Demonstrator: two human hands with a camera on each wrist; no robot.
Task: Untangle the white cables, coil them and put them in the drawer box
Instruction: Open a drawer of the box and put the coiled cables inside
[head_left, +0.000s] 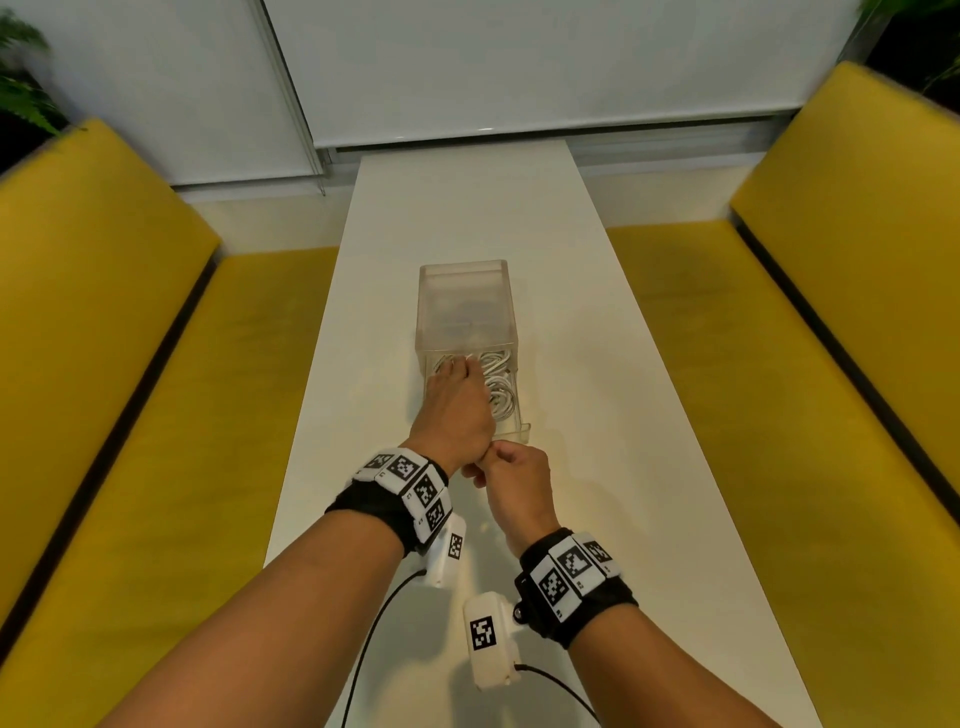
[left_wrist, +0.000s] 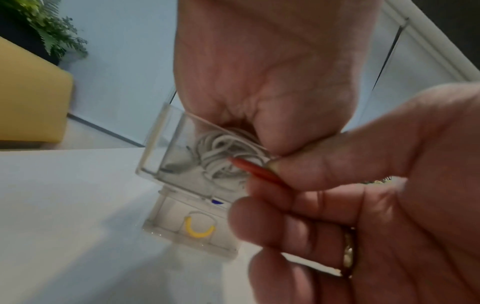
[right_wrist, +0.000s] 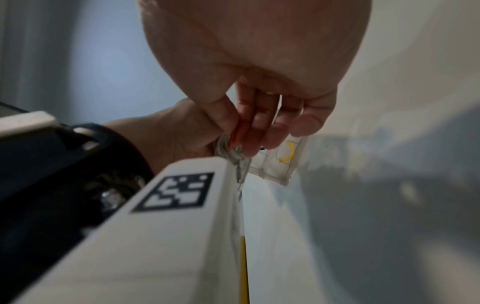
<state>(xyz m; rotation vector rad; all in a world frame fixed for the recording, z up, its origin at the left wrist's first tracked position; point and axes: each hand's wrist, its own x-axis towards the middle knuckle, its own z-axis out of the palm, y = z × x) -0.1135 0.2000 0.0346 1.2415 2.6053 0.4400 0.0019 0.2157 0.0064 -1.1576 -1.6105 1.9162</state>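
The left hand (head_left: 457, 410) reaches into the pulled-out drawer of the clear drawer box (head_left: 466, 306), its grip closed on a bundle of white cables (left_wrist: 221, 152) that it holds inside the drawer. More coiled white cables lie in the drawer just right of that grip. The right hand (head_left: 514, 480) sits just behind the left wrist, at the drawer's near front edge, its grip narrow, thumb and forefinger pinching a thin orange-red piece (left_wrist: 255, 169); what that piece is cannot be told. The box stands on the white table (head_left: 597, 364), with yellow benches (head_left: 130, 364) on either side.
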